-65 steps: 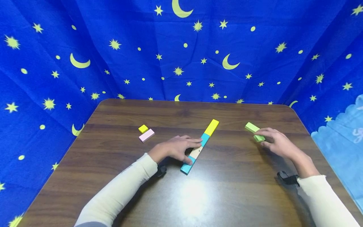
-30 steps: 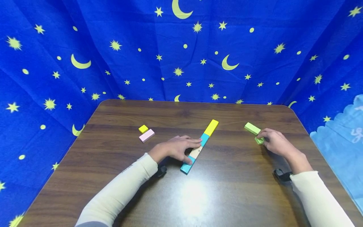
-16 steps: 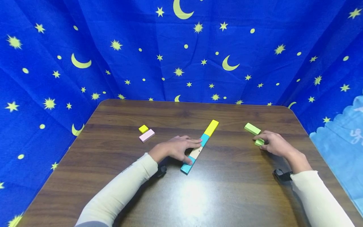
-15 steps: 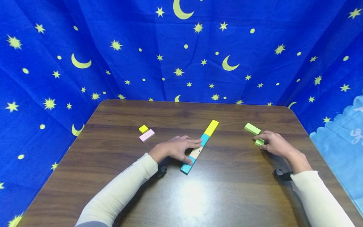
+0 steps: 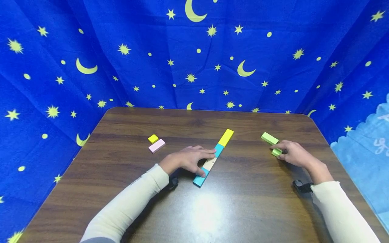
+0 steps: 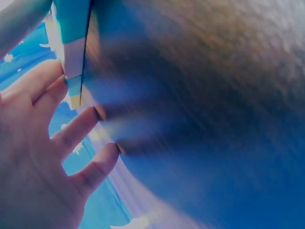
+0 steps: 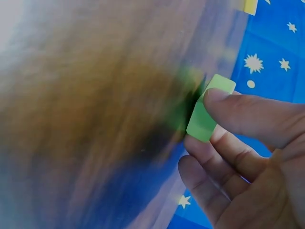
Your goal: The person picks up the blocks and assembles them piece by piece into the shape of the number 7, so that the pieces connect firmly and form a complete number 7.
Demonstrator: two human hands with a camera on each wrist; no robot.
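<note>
Nearer green block (image 7: 202,119) is pinched by right fingers (image 7: 240,155) (left fingers (image 6: 42,82), spread, touch the block row (image 5: 209,164)).

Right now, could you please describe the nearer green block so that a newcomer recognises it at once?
Find the brown table and look at its right side, where the right hand is. Between thumb and fingers is the nearer green block. The farther green block lies loose; only this one is pinched.

The left hand (image 5: 191,159) lies palm down, fingers (image 6: 77,130) spread and fairly straight, while the right hand (image 5: 294,153) curls its thumb (image 7: 257,114) and fingers into a pinch.
</note>
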